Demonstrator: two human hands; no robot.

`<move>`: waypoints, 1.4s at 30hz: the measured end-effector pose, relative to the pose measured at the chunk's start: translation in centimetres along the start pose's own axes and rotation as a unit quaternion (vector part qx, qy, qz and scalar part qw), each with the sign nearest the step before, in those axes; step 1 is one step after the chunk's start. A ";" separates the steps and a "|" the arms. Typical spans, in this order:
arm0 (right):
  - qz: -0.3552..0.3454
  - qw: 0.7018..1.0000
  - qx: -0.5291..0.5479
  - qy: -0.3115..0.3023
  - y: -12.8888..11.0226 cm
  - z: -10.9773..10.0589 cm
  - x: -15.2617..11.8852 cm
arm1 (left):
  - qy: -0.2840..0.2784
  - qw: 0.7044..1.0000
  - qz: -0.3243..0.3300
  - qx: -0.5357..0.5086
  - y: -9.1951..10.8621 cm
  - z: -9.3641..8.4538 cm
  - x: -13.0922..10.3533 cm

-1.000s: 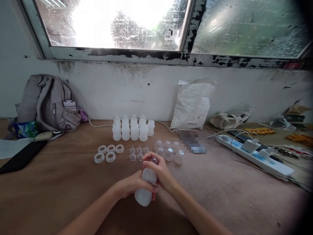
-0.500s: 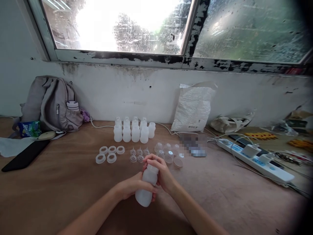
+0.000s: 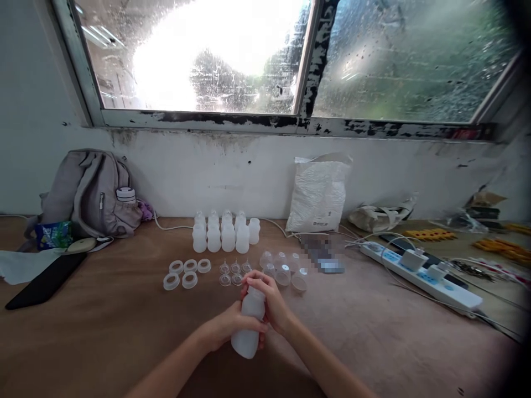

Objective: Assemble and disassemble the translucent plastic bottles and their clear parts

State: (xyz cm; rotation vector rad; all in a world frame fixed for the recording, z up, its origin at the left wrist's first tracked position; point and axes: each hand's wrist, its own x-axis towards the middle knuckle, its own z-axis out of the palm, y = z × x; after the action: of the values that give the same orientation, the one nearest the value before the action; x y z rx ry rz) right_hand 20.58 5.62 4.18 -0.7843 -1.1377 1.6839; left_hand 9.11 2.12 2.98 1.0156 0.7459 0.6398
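A frosted white baby bottle (image 3: 245, 342) is held tilted just above the brown table, its top leaning away and slightly right. My left hand (image 3: 232, 326) wraps round its waist, thumb across the front. Over the neck, my right hand (image 3: 269, 298) is closed with its fingers curled round the top; whatever lies under those fingers is hidden. Beyond the hands are several clear teats (image 3: 225, 280), partly covered by my right hand. Translucent collar rings (image 3: 189, 280) lie to their left, and clear dome caps (image 3: 298, 283) stand to their right.
Several more white bottles (image 3: 228, 240) stand in rows by the wall. A grey backpack (image 3: 87, 193) and a black pouch (image 3: 45, 282) are at the left. To the right are a white plastic bag (image 3: 317, 193), a power strip (image 3: 423, 279) with cables, and yellow parts (image 3: 431, 235).
The view has tilted up and shifted slightly, so the scene sits lower in the picture. Both hands keep their hold on the bottle, which looks slightly more upright.
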 end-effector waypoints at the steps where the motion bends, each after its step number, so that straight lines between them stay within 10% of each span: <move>1: 0.000 1.000 0.001 -0.001 0.0 0.0 0.0 | 0.003 1.000 0.001 -0.003 -0.1 0.0 0.1; 42: -0.031 0.998 0.014 0.056 0.8 0.4 -0.3 | 0.013 0.999 0.029 0.022 -1.1 0.1 0.3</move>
State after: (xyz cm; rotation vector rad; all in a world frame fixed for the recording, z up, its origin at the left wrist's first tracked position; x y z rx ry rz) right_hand 20.08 5.14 3.63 -0.8084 -1.0477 1.5813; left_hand 9.50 1.83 1.90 1.0749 0.7582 0.6897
